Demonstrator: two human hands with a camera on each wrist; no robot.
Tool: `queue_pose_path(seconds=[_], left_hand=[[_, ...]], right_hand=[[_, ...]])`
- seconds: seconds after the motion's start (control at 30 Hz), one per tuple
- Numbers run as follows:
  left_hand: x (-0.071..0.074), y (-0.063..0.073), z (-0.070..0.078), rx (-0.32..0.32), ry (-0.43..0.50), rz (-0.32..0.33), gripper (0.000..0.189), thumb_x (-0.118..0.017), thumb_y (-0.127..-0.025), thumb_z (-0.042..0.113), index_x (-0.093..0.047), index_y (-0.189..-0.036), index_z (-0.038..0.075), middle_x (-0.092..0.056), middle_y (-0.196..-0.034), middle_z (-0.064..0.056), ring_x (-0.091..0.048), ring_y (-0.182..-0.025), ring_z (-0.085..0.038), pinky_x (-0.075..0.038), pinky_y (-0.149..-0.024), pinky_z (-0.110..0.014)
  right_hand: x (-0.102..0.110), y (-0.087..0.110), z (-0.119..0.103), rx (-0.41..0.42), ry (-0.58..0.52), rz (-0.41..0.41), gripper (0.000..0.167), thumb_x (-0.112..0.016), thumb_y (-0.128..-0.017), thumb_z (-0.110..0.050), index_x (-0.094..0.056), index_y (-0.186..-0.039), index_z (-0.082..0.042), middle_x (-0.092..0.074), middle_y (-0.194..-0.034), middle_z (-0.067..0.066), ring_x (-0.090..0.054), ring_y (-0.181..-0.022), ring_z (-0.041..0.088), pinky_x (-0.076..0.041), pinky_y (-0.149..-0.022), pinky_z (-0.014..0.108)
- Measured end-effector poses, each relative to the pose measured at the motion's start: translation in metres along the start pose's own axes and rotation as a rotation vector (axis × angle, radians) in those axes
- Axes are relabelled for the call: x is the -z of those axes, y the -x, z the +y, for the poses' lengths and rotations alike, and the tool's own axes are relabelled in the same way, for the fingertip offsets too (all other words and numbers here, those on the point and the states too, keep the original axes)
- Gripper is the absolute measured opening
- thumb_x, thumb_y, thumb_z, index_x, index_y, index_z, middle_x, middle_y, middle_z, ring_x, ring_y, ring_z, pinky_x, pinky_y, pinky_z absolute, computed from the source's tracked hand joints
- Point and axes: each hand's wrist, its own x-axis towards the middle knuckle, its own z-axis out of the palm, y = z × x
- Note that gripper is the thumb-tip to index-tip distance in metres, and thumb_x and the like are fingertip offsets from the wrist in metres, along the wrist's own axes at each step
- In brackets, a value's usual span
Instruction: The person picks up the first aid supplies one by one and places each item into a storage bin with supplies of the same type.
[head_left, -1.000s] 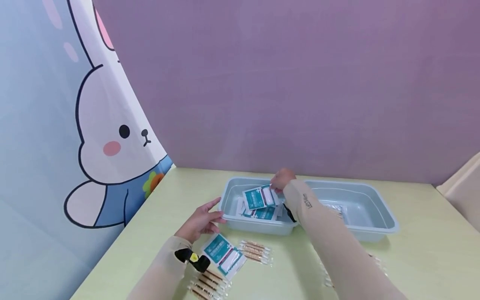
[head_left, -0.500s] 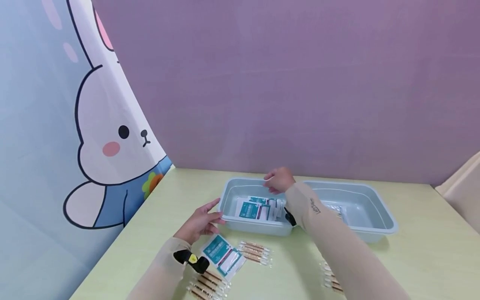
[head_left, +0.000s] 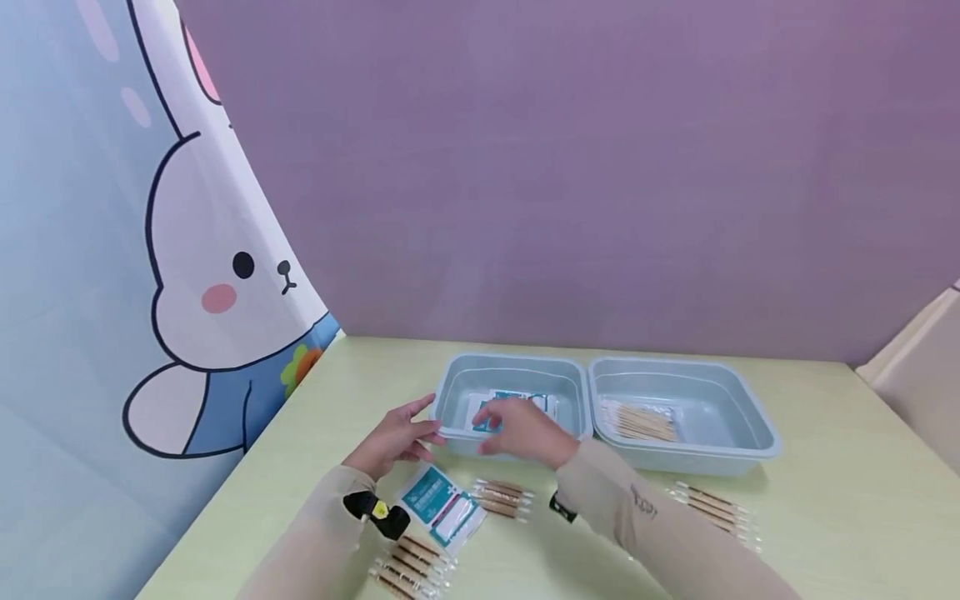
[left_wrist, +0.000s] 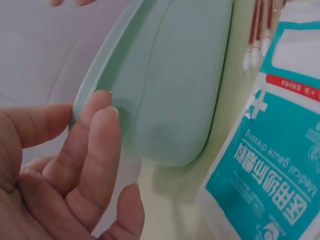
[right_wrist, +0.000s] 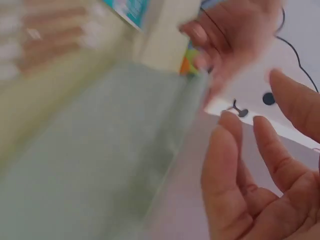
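Observation:
My left hand (head_left: 393,440) pinches the left rim of a pale blue-green plastic tub (head_left: 517,362); in the left wrist view the thumb and fingertips meet at the tub's edge (left_wrist: 92,82). Over the tub's front side hovers my right hand (head_left: 528,433), fingers loosely bent, with nothing between them in the right wrist view. Behind it, partly covered, medical gauze dressing packets (head_left: 517,395) lie in the tub. One more gauze dressing packet (head_left: 442,508) rests on the table below my left hand, beside a pack of brown-stemmed swabs (head_left: 501,500).
A second tub (head_left: 720,408) stands right against the first and holds a bag of wooden cotton swabs (head_left: 643,423). More swab packs lie at front left (head_left: 412,569) and at right (head_left: 716,514), partly behind the right sleeve. A purple wall (head_left: 570,208) closes the back.
My right hand let a gauze dressing packet drop into the left tub, then moved left and toward me to the tub's front. The left hand stays at the rim.

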Motion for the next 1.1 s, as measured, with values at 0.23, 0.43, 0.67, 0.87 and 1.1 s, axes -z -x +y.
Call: queue_pose_path(seconds=[0.23,0.43,0.67,0.87,1.1], left_hand=[[0.003,-0.002,-0.001,-0.016,-0.029,-0.019,0.059,-0.054,-0.099,0.024,-0.03,-0.151,0.015,-0.072,-0.085,-0.008,-0.06,-0.054,-0.017,-0.047,-0.058,-0.025],[0.004,-0.001,-0.004,-0.031,-0.019,-0.018,0.056,-0.053,-0.099,0.021,-0.031,-0.151,0.014,-0.071,-0.085,-0.008,-0.059,-0.054,-0.018,-0.049,-0.062,-0.028],[0.005,-0.001,-0.008,-0.049,0.009,-0.032,0.056,-0.053,-0.099,0.02,-0.031,-0.15,0.014,-0.07,-0.084,-0.006,-0.059,-0.054,-0.016,-0.05,-0.064,-0.029],[0.007,-0.002,-0.01,-0.055,0.051,-0.057,0.056,-0.052,-0.099,0.02,-0.03,-0.151,0.014,-0.07,-0.084,-0.006,-0.059,-0.056,-0.016,-0.048,-0.065,-0.029],[0.005,0.0,-0.008,-0.026,0.05,-0.056,0.057,-0.052,-0.1,0.021,-0.028,-0.152,0.015,-0.071,-0.084,-0.005,-0.059,-0.056,-0.017,-0.048,-0.064,-0.028]], right_hand=[[-0.032,0.014,0.016,0.055,-0.066,0.021,0.033,-0.076,-0.079,-0.006,-0.066,-0.11,0.0,-0.06,-0.085,0.007,-0.051,-0.073,0.016,-0.045,-0.067,0.031],[-0.061,0.015,0.009,-0.006,0.094,-0.039,0.043,-0.082,-0.073,-0.017,-0.068,-0.112,-0.005,-0.067,-0.093,0.006,-0.058,-0.079,0.014,-0.047,-0.069,0.03],[-0.089,0.014,-0.004,-0.084,0.294,-0.043,0.061,-0.089,-0.065,-0.027,-0.066,-0.12,-0.011,-0.061,-0.104,0.008,-0.056,-0.081,0.017,-0.05,-0.066,0.033],[-0.099,0.012,-0.003,-0.155,0.282,-0.031,0.072,-0.09,-0.061,-0.025,-0.061,-0.125,-0.009,-0.055,-0.102,0.01,-0.053,-0.077,0.018,-0.05,-0.064,0.035],[-0.108,0.014,-0.004,-0.219,0.287,-0.065,0.08,-0.092,-0.056,-0.024,-0.058,-0.127,-0.01,-0.055,-0.098,0.008,-0.054,-0.076,0.02,-0.049,-0.064,0.041]])
